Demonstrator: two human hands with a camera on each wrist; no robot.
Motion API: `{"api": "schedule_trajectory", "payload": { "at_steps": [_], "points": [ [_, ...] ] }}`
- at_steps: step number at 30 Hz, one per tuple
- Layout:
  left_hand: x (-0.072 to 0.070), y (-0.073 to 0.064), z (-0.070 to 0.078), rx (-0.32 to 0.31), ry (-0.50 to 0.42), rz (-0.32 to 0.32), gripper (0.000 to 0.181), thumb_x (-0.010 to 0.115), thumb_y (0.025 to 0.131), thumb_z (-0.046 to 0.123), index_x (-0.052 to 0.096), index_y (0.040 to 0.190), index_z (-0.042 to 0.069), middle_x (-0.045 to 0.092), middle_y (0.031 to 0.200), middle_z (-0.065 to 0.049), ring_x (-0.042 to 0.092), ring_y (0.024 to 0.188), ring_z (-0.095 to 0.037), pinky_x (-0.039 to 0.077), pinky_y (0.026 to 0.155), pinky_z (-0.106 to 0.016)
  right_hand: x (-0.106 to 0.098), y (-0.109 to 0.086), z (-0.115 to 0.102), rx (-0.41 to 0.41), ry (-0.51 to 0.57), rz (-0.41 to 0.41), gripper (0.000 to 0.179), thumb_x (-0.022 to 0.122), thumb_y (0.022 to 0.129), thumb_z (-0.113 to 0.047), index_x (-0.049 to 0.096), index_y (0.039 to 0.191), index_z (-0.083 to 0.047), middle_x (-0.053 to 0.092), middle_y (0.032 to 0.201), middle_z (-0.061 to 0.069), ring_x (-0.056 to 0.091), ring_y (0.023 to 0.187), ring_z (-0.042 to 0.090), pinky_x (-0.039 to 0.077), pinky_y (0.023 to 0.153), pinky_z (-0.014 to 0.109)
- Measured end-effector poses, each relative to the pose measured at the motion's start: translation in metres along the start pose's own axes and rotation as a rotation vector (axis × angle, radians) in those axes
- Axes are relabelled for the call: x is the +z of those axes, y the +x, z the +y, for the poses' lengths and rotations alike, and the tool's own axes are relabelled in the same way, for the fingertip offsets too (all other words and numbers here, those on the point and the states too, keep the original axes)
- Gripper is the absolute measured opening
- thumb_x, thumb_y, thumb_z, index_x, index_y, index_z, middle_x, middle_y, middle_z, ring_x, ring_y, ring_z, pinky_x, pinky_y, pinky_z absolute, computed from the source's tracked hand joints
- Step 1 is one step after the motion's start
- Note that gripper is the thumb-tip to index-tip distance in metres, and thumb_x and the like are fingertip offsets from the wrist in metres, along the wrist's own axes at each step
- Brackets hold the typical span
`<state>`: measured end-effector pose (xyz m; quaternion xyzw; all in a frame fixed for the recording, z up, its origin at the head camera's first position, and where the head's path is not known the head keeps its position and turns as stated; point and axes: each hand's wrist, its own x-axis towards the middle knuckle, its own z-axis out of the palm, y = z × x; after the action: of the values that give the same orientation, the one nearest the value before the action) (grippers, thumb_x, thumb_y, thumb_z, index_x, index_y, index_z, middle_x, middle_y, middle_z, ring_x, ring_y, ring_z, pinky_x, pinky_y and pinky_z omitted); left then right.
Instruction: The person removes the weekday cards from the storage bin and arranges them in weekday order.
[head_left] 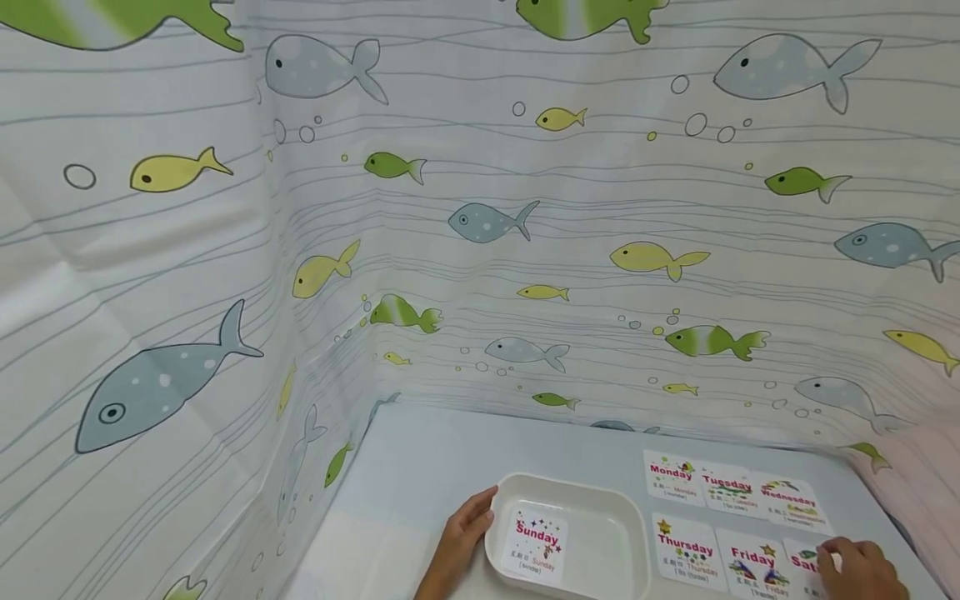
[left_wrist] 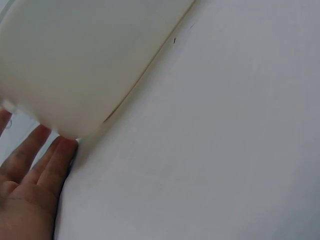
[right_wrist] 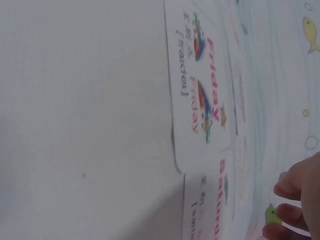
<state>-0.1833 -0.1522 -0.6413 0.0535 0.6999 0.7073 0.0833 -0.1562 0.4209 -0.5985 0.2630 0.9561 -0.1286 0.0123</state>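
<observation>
A white tray (head_left: 607,533) holds one card printed Sunday (head_left: 536,546), lying flat toward its left side. My left hand (head_left: 461,537) is at the tray's left end; in the left wrist view its extended fingers (left_wrist: 59,160) touch the outer wall of the tray (left_wrist: 85,60). My right hand (head_left: 862,571) hovers at the Saturday card (head_left: 804,567) and covers its right part. Seen from the right wrist, the fingers (right_wrist: 290,187) are loosely bent, apart from the Saturday card (right_wrist: 207,205), with nothing visible between them.
To the right of the tray, the Monday (head_left: 673,479), Tuesday (head_left: 731,492) and Wednesday (head_left: 791,504) cards form a back row. Thursday (head_left: 688,554) and Friday (head_left: 752,567) lie in front, beside Saturday. Fish-patterned sheets (head_left: 480,275) enclose the pale table (head_left: 420,450).
</observation>
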Motion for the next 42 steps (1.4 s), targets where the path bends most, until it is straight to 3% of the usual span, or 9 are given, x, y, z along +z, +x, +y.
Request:
{"api": "schedule_trajectory", "payload": {
  "at_steps": [4, 9, 20, 27, 32, 38, 42],
  "points": [
    [0.000, 0.000, -0.001, 0.001, 0.002, 0.006, 0.046, 0.055, 0.103, 0.032, 0.050, 0.147, 0.019, 0.048, 0.152, -0.013, 0.046, 0.142, -0.029, 0.046, 0.108, -0.019, -0.008, -0.006, -0.021, -0.080, 0.088, 0.011, 0.025, 0.062, 0.092, -0.011, 0.062, 0.104, 0.011, 0.052, 0.101, 0.031, 0.057, 0.085, 0.039, 0.051, 0.072, 0.053],
    [0.000, 0.001, 0.002, 0.000, -0.021, -0.006, 0.045, 0.055, 0.103, 0.031, 0.050, 0.147, 0.022, 0.048, 0.153, -0.010, 0.044, 0.143, -0.028, 0.045, 0.108, -0.019, -0.013, -0.008, -0.049, -0.146, 0.151, 0.017, 0.025, 0.061, 0.094, -0.012, 0.063, 0.103, 0.011, 0.057, 0.096, 0.026, 0.055, 0.079, 0.029, 0.052, 0.069, 0.047],
    [-0.001, 0.002, 0.005, 0.022, -0.033, -0.021, 0.045, 0.052, 0.104, 0.032, 0.050, 0.147, 0.018, 0.049, 0.153, -0.011, 0.045, 0.143, -0.028, 0.046, 0.107, -0.017, -0.032, -0.020, -0.114, -0.516, 0.285, -0.043, 0.025, 0.062, 0.099, -0.024, 0.068, 0.106, 0.000, 0.067, 0.096, 0.009, 0.061, 0.077, 0.016, 0.051, 0.061, 0.027],
    [0.001, 0.003, 0.003, 0.046, -0.005, -0.010, 0.045, 0.052, 0.104, 0.029, 0.050, 0.147, 0.013, 0.049, 0.151, -0.016, 0.046, 0.141, -0.030, 0.046, 0.107, -0.018, -0.028, -0.029, -0.150, -0.668, 0.357, 0.040, 0.018, 0.067, 0.097, -0.023, 0.070, 0.105, -0.008, 0.068, 0.093, 0.000, 0.062, 0.080, 0.010, 0.053, 0.063, 0.021],
    [0.000, 0.003, 0.001, 0.031, -0.007, 0.006, 0.044, 0.052, 0.104, 0.029, 0.051, 0.146, 0.015, 0.049, 0.152, -0.014, 0.046, 0.142, -0.028, 0.045, 0.108, -0.019, -0.025, -0.034, -0.178, -0.724, 0.393, 0.069, 0.017, 0.068, 0.096, -0.024, 0.071, 0.104, -0.010, 0.068, 0.091, -0.003, 0.061, 0.079, 0.007, 0.054, 0.064, 0.021],
    [0.001, 0.002, 0.001, 0.022, -0.015, 0.006, 0.045, 0.053, 0.104, 0.030, 0.051, 0.146, 0.015, 0.048, 0.152, -0.014, 0.046, 0.142, -0.028, 0.045, 0.107, -0.018, -0.021, -0.044, -0.211, -0.760, 0.414, -0.043, 0.020, 0.069, 0.095, -0.028, 0.070, 0.109, -0.014, 0.069, 0.094, -0.005, 0.062, 0.082, 0.007, 0.055, 0.066, 0.020],
    [0.002, 0.002, 0.001, 0.025, -0.015, 0.001, 0.045, 0.052, 0.104, 0.031, 0.050, 0.147, 0.016, 0.048, 0.153, -0.013, 0.046, 0.142, -0.028, 0.045, 0.107, -0.017, -0.019, -0.049, -0.231, -0.821, 0.407, -0.070, 0.020, 0.072, 0.093, -0.027, 0.071, 0.109, -0.015, 0.070, 0.100, -0.004, 0.063, 0.089, 0.011, 0.055, 0.068, 0.020]
  ]
}}
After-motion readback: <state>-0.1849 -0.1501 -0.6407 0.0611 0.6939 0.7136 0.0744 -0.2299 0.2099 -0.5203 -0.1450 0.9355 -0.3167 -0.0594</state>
